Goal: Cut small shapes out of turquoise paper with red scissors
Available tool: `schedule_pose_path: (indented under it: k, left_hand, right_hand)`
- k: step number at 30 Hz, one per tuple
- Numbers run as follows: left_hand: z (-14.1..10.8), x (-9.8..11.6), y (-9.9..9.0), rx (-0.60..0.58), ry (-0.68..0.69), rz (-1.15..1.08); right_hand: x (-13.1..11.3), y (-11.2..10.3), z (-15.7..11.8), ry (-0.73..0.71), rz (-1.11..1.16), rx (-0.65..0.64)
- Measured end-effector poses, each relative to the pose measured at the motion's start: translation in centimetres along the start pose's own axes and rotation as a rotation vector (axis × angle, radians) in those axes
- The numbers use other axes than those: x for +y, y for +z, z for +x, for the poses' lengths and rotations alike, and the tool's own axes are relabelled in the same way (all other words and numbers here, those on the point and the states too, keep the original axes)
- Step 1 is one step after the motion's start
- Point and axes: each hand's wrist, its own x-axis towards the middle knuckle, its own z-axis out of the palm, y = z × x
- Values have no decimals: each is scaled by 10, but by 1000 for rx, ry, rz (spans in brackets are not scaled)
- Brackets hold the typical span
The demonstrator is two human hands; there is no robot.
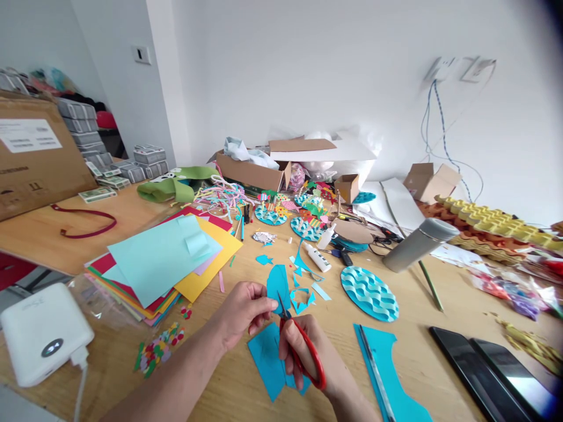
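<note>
Between thumb and fingers, my left hand (248, 306) pinches a small blue paper piece (277, 281) with a rounded edge. Red-handled scissors (314, 357) are in my right hand (308, 346), their blades at the lower part of that piece. Below my hands lies a larger blue paper sheet (266, 354), partly covered by the right hand. Blue offcuts (302, 300) and a blue fish-shaped cutout (264, 259) rest just beyond. A round blue disc with wavy paper strips (369, 293) sits to the right.
Stacked coloured paper (149, 258) and a white power bank (46, 334) stand left. Glue bottles (317, 258) are ahead. At right are a grey tumbler (417, 246), two phones (475, 369), and a pen (376, 372) on blue paper. Boxes (253, 170) line the wall.
</note>
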Motion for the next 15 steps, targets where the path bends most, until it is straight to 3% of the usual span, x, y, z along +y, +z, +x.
schedule_pose_path:
  k: [15]
  left_hand:
    - [1,0,-2,-37,-21,5]
  right_hand:
    - [4,0,1,-40,6,-36]
